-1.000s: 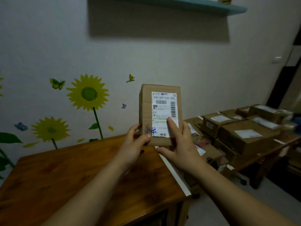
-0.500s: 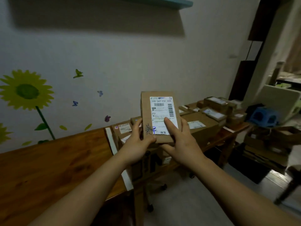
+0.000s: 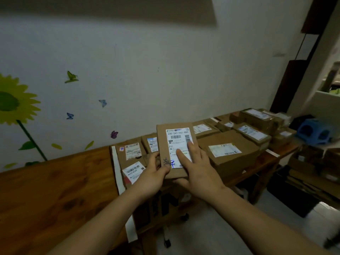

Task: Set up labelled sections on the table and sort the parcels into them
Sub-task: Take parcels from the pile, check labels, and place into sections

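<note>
I hold a flat cardboard parcel (image 3: 165, 144) with a white shipping label upright in front of me. My left hand (image 3: 152, 176) grips its lower left corner, thumb on the front. My right hand (image 3: 198, 166) holds the lower right side, fingers lying across the label. Behind it, several labelled cardboard parcels (image 3: 228, 151) lie packed together on a lower wooden table (image 3: 276, 153) at the right. A wooden table (image 3: 55, 190) with a white strip (image 3: 119, 181) along its right edge is at the left.
A white wall with sunflower and butterfly stickers (image 3: 16, 103) runs behind both tables. A blue plastic stool (image 3: 314, 132) and stacked cardboard (image 3: 312, 173) stand at the far right. Grey floor (image 3: 211, 236) lies below my arms.
My view has swung to the right, from the wooden table toward the parcel-covered table. The parcel has dropped lower and stays held in both hands the same way.
</note>
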`<state>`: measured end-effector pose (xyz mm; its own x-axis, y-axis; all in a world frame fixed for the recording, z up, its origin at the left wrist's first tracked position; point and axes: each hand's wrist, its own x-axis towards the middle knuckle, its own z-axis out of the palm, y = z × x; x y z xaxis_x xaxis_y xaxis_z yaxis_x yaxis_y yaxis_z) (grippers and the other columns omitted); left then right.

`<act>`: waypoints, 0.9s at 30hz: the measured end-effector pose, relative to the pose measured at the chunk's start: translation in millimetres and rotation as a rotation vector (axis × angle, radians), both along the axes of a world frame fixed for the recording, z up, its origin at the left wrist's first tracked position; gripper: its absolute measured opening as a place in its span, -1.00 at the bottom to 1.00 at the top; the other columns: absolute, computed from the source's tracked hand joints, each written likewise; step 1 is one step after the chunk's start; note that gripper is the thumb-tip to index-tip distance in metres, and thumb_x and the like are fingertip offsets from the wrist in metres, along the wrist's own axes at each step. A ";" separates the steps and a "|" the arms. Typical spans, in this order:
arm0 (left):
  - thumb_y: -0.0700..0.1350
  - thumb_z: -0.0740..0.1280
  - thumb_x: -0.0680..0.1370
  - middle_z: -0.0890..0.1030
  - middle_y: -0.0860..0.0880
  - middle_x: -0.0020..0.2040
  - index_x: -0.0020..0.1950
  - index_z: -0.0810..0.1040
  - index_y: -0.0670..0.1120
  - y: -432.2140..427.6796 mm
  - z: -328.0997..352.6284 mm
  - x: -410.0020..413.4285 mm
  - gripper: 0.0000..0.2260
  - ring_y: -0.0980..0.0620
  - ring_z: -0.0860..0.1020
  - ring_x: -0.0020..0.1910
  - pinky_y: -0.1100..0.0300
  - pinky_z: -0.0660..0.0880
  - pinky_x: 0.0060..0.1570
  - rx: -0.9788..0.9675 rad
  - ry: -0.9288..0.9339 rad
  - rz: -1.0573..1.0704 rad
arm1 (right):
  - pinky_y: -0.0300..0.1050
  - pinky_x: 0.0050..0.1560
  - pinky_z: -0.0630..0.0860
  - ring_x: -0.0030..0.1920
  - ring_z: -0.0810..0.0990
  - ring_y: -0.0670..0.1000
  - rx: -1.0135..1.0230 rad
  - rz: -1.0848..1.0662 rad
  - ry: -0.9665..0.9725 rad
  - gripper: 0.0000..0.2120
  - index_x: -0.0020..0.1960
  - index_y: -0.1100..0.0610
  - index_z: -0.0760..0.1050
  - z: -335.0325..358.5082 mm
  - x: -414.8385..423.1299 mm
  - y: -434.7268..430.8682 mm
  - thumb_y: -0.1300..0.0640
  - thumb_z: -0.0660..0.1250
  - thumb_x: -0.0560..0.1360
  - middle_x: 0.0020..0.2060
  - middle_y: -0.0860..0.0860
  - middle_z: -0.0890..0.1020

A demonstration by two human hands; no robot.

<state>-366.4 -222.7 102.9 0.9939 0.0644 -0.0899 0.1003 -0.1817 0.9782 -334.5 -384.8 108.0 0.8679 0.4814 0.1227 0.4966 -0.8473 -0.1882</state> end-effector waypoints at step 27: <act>0.41 -0.05 0.47 -0.23 0.07 0.55 0.52 -0.16 0.23 13.6 -88.3 66.4 -0.32 -0.03 -0.26 0.52 -0.10 -0.26 0.44 1.178 0.498 -0.101 | 0.10 0.41 0.24 0.50 0.01 0.17 -0.052 0.189 0.190 -0.32 0.54 -0.20 -0.09 -62.4 153.8 -38.4 -0.34 0.09 0.52 0.56 -0.08 -0.04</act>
<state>-300.0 -209.1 14.6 0.8747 0.2847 -0.3923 0.3421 -0.9359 0.0836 -180.7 -423.2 45.6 0.7674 0.6381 -0.0627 0.6066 -0.7542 -0.2513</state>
